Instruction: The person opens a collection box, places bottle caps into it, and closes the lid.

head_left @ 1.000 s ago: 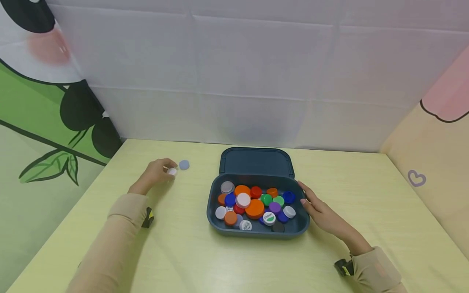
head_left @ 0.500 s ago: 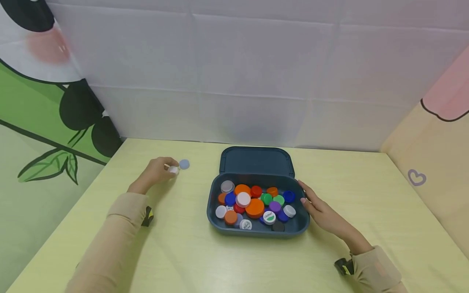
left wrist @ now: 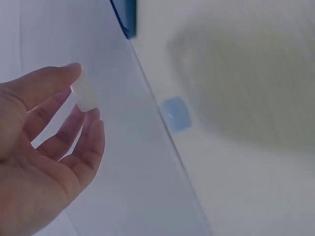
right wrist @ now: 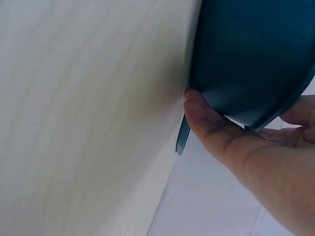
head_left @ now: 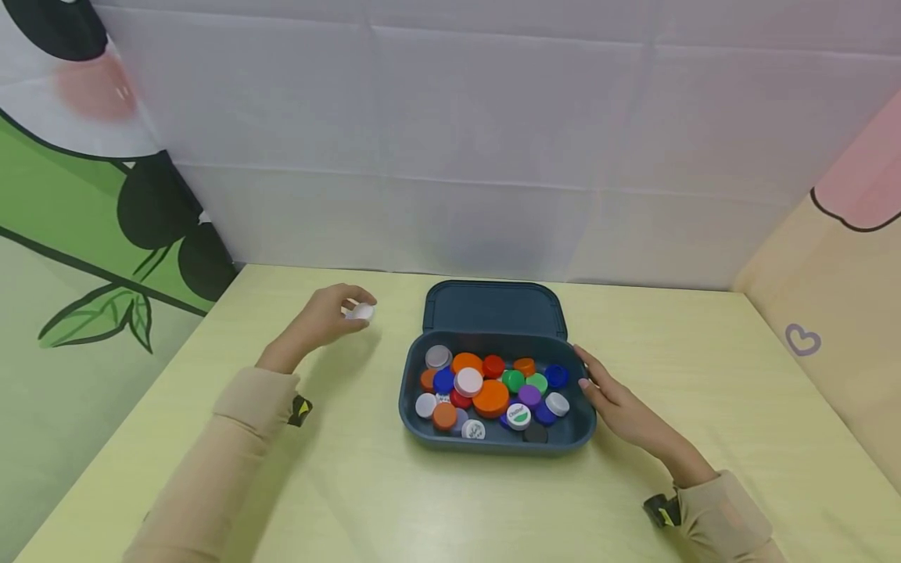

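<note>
A white bottle cap [head_left: 362, 312] is pinched between the thumb and fingers of my left hand [head_left: 325, 314], raised above the table at the left. In the left wrist view, the cap [left wrist: 84, 93] stands on edge between the fingertips. A pale blue cap [left wrist: 176, 114] lies on the table beyond that hand; in the head view the hand mostly covers it. My right hand [head_left: 619, 408] rests against the right end of a dark blue box [head_left: 493, 447], fingers fairly straight. The right wrist view has its fingers [right wrist: 209, 125] touching the box's outer wall [right wrist: 256, 64].
Many loose caps lie in the box, among them a large orange cap [head_left: 490, 399], a purple cap [head_left: 529, 396] and a green cap [head_left: 513, 381]. Behind it the lid [head_left: 495, 307] lies open. A white sheet [head_left: 486, 156] hangs along the table's [head_left: 394, 500] back edge.
My left hand has lifted the white cap off the table and moved right and away from me, over the pale blue cap. The right hand and box have stayed put.
</note>
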The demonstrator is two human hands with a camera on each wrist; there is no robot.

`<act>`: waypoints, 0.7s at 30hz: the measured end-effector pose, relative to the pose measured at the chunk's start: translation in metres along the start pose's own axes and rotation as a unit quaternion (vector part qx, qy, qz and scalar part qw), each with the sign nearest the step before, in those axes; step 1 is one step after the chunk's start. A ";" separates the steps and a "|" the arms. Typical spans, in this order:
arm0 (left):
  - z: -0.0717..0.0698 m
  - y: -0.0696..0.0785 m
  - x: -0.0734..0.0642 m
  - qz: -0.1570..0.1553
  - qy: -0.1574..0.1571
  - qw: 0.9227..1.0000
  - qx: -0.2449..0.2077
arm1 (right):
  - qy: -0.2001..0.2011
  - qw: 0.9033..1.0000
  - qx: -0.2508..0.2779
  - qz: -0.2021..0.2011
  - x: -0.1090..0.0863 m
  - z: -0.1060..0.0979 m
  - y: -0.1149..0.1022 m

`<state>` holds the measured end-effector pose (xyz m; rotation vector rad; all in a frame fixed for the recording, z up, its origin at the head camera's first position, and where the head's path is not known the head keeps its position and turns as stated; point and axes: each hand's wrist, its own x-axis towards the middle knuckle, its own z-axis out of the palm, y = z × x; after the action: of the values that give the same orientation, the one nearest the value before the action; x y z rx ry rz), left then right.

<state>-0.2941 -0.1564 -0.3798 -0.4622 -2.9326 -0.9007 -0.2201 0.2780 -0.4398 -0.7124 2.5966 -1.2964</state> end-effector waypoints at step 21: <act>0.055 0.098 -0.027 0.122 -0.124 0.985 0.016 | -0.005 1.000 0.009 0.004 -0.001 -0.001 -0.004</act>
<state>-0.2370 -0.0563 -0.3758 -0.9718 -3.0061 -0.8159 -0.2184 0.2766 -0.4364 -0.7033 2.5740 -1.3077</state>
